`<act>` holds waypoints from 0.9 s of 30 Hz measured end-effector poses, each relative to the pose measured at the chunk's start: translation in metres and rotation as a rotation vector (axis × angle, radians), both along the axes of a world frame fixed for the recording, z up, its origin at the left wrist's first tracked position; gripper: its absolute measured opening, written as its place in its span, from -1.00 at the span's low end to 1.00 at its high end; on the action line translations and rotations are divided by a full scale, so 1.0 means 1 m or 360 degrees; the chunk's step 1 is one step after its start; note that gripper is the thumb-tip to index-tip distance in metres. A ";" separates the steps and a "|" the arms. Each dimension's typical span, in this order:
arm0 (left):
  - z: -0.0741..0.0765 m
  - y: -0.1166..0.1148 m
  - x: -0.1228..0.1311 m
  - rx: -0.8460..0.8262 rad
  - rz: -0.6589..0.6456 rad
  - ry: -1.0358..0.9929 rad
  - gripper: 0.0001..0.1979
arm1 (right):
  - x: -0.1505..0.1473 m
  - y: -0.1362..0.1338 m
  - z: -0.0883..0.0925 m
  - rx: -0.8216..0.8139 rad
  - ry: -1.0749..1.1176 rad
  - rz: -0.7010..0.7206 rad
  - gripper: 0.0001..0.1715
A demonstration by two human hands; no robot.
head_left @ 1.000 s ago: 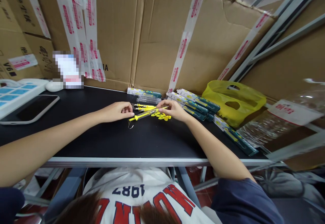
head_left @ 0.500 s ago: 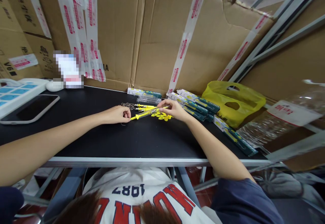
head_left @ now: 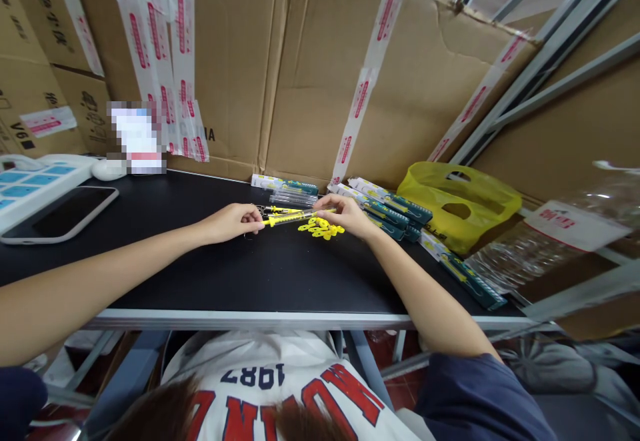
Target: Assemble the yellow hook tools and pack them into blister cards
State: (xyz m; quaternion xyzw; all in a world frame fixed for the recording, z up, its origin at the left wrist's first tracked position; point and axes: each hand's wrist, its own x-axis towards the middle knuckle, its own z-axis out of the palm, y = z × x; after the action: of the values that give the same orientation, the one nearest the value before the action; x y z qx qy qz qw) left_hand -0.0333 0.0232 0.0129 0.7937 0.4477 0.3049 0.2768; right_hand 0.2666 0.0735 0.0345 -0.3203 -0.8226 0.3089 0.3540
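Observation:
A slim yellow-and-clear tube with a metal hook, like a small spring scale (head_left: 293, 217), is held level just above the black tabletop (head_left: 210, 274). My left hand (head_left: 234, 220) pinches its hook end and my right hand (head_left: 346, 214) pinches the other end. Two more yellow tubes (head_left: 280, 210) lie just behind it. A cluster of small yellow plastic pieces (head_left: 320, 229) lies on the table under my right hand's fingers.
Green-and-white packaged boxes (head_left: 390, 209) are stacked at the right, with clear tubes (head_left: 293, 198) behind. A yellow plastic bag (head_left: 460, 204) and clear bags (head_left: 555, 234) sit further right. A phone (head_left: 60, 213) and calculator (head_left: 35, 184) lie left. Cardboard walls (head_left: 310, 74) stand behind.
The held tube has been raised from a slant to nearly level and shifted slightly back. My left hand moved up to its hook end.

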 end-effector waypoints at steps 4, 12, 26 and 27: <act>0.004 -0.001 0.004 -0.0136 -0.0112 -0.0235 -0.73 | 0.000 -0.003 0.002 -0.0011 0.0047 -0.0030 -0.63; 0.004 -0.003 0.008 -0.0165 -0.0290 -0.0267 -0.72 | 0.000 -0.004 0.004 -0.0068 0.0033 -0.0037 -0.59; 0.001 -0.014 0.010 -0.0019 0.0000 0.0003 -0.58 | -0.008 -0.015 0.002 0.0151 -0.0110 -0.0035 -0.60; 0.003 -0.017 0.011 0.0000 0.0029 0.0032 -0.56 | -0.009 -0.016 0.002 0.0174 -0.0107 -0.0044 -0.61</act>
State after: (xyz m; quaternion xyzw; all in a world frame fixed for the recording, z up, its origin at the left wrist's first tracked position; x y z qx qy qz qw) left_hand -0.0225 0.0066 0.0154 0.7926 0.4577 0.2995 0.2694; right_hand 0.2574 0.0570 0.0361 -0.3220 -0.8452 0.2477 0.3473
